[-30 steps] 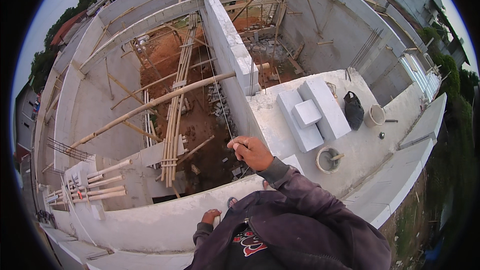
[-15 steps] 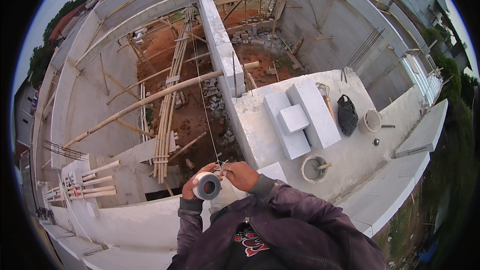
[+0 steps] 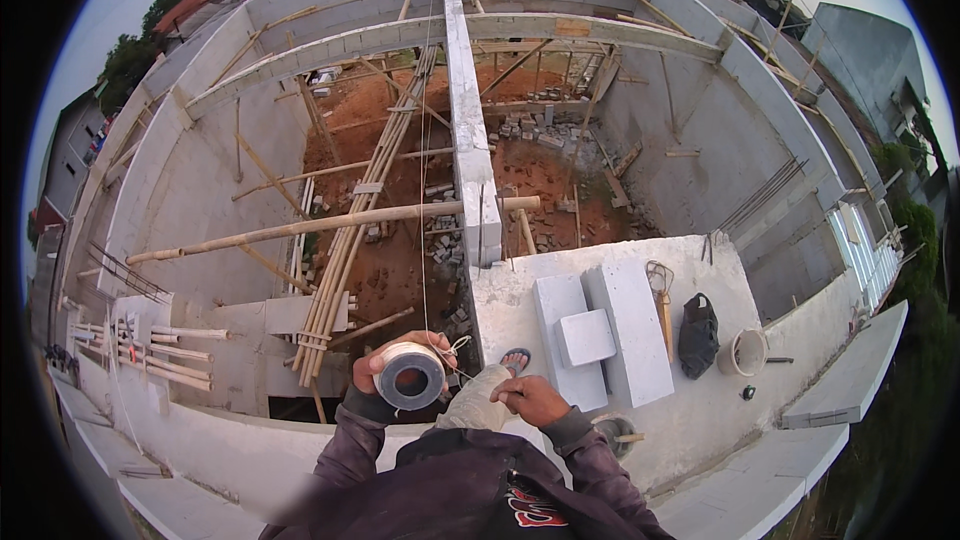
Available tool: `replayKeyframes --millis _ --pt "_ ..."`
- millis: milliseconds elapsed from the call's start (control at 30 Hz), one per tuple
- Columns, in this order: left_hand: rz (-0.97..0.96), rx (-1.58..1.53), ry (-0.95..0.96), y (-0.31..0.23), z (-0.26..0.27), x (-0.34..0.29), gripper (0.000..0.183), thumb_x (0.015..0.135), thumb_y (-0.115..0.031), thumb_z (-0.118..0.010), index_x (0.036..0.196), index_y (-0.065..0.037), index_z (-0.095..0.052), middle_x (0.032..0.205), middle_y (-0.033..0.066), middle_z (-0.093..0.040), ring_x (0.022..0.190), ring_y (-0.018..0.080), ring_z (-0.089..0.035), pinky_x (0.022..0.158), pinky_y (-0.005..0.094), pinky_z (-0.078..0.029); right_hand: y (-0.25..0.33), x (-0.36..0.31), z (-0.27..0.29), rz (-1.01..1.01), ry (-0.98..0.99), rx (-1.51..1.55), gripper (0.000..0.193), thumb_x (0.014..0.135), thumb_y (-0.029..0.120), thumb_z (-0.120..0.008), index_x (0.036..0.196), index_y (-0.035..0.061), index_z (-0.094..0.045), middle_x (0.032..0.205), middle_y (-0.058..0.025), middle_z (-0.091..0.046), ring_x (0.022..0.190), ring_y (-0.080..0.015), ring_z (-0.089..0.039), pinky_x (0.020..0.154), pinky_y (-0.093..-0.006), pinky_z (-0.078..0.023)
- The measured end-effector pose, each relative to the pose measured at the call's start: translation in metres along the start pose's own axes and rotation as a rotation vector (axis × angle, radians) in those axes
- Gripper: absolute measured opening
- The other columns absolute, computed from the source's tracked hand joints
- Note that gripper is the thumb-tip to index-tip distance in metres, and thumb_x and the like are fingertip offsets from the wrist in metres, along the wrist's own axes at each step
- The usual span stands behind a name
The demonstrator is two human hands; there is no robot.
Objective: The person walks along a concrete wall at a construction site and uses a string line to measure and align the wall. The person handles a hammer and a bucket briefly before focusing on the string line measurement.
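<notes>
My left hand is wrapped round a spool with a dark grey flange, an open core and pale string wound on it. A taut string runs from beside the spool, away over the opening in the structure. Loose loops of string stick out at the spool's right side. Lower and to the right, my right hand is closed in a pinch, with a thin length of string stretched between it and the spool. Its fingertips partly hide the string's end. My sandalled foot shows between the hands.
White blocks lie on the concrete slab at right. Near them are a hand tool, a black bag, a pale bucket and a mortar bucket. A deep drop with bamboo poles lies ahead, beside a narrow wall.
My right hand has moved right and down, away from the spool, drawing string out between them. The left hand still holds the spool. My view has tilted up.
</notes>
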State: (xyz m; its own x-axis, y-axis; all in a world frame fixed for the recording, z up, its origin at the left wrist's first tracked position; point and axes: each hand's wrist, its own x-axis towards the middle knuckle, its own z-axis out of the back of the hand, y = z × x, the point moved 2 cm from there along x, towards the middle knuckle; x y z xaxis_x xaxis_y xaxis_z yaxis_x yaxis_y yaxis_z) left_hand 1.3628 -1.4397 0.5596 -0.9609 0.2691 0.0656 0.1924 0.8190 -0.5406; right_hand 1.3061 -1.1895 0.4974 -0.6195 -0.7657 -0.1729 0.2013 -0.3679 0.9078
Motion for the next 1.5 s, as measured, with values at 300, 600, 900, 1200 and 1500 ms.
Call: replayKeyframes --millis 300,600,900,1200,1500 --pt "0.15 1.001 0.041 -0.088 -0.038 0.197 0.053 0.075 -0.039 -0.07 0.114 -0.006 -0.059 0.111 0.0069 -0.056 0.104 0.0189 -0.052 0.095 0.0318 -0.036 -0.079 0.131 0.186 -0.116 -0.257 -0.203 0.029 0.089 0.021 -0.059 0.106 0.0003 -0.069 0.091 -0.0183 -0.068 0.088 -0.0306 -0.065 0.08 -0.0361 -0.05" --pt "0.356 1.264 0.244 -0.076 -0.05 0.236 0.049 0.08 -0.033 -0.07 0.115 -0.003 -0.058 0.112 0.0131 -0.058 0.108 0.0293 -0.055 0.097 0.0378 -0.04 0.079 0.289 0.243 0.033 0.246 0.785 0.051 0.102 0.036 -0.046 0.132 -0.0057 -0.048 0.099 -0.0117 -0.065 0.087 -0.0176 -0.065 0.08 -0.0299 -0.054" --pt "0.302 1.507 -0.371 -0.093 0.011 0.221 0.049 0.072 -0.034 -0.074 0.105 0.001 -0.062 0.101 0.0179 -0.061 0.096 0.0355 -0.061 0.087 0.0391 -0.047 0.169 0.384 0.321 0.184 0.102 0.785 0.04 0.099 0.017 -0.052 0.131 -0.0059 -0.046 0.086 -0.0086 -0.062 0.065 -0.0159 -0.064 0.06 -0.0302 -0.056" --pt "0.268 1.301 -0.924 -0.099 0.097 0.226 0.038 0.072 -0.029 -0.072 0.097 0.0 -0.066 0.085 0.0138 -0.066 0.083 0.0244 -0.065 0.08 0.0341 -0.048 0.18 0.48 0.416 0.252 0.022 0.861 0.034 0.098 0.011 -0.051 0.127 -0.0053 -0.049 0.082 -0.0071 -0.06 0.06 -0.0151 -0.061 0.056 -0.0322 -0.056" --pt "-0.032 0.615 -1.04 -0.075 0.174 0.269 0.038 0.082 -0.028 -0.063 0.103 0.003 -0.065 0.089 0.0069 -0.067 0.079 0.0115 -0.059 0.074 0.025 -0.046 0.158 0.566 0.464 0.224 0.012 0.817 0.03 0.098 0.013 -0.05 0.121 -0.0043 -0.054 0.08 -0.0053 -0.06 0.059 -0.0124 -0.058 0.053 -0.0307 -0.054"
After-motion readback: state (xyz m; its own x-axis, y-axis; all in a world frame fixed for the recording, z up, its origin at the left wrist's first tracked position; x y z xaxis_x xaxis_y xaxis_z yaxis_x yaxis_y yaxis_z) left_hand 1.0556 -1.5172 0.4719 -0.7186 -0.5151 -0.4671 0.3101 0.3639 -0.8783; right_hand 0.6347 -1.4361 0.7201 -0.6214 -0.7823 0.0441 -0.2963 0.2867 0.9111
